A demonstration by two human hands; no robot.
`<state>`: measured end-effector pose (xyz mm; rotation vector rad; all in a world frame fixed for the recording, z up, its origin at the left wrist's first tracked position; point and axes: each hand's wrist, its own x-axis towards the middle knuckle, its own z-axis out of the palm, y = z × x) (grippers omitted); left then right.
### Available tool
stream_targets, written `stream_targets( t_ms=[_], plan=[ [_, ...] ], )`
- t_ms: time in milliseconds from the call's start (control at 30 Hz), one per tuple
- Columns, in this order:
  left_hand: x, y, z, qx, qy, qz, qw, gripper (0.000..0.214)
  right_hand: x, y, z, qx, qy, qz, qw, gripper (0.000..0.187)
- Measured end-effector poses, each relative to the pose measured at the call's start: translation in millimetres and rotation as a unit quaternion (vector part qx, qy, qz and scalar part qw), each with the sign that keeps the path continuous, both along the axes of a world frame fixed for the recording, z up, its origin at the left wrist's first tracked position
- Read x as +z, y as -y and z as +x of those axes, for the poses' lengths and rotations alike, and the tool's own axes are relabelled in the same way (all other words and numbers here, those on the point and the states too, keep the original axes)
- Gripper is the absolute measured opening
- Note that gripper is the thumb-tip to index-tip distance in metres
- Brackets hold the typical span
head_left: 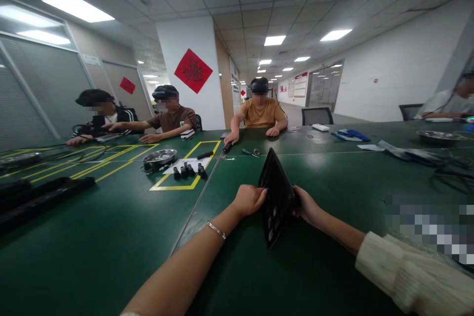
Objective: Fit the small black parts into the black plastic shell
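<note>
Jointly, outstretched left hand point(250, 199) and right hand point(305, 204) clasp a black panel point(277, 197).

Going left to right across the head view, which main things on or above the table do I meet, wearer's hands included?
Long black case → metal bowl near the white sheet → left hand → black flat object → right hand → blue item.

A flat, black, slab-like object point(276, 195), its left-facing side dark with a few pale marks toward the lower end, is held steeply on edge between the left grip point(252, 198) and right grip point(305, 206), over the green bench point(237, 276).
</note>
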<state>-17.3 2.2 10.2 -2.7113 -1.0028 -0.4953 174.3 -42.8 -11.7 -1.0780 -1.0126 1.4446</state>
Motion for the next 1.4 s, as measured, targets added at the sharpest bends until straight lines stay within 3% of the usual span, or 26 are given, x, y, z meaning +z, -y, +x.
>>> stream_targets(
  t_ms=[367,1400],
  plan=[
    [0.5,3.6,1.0,0.043,-0.015,0.027,0.999,0.049,3.7,2.7,-2.0,0.000,-0.002,-0.004,1.000,0.035],
    [-0.5,2.9,-1.4,0.011,-0.022,0.051,0.998,0.025,5.7,4.1,-2.8,0.007,-0.007,0.001,1.000,0.036]
  ],
)
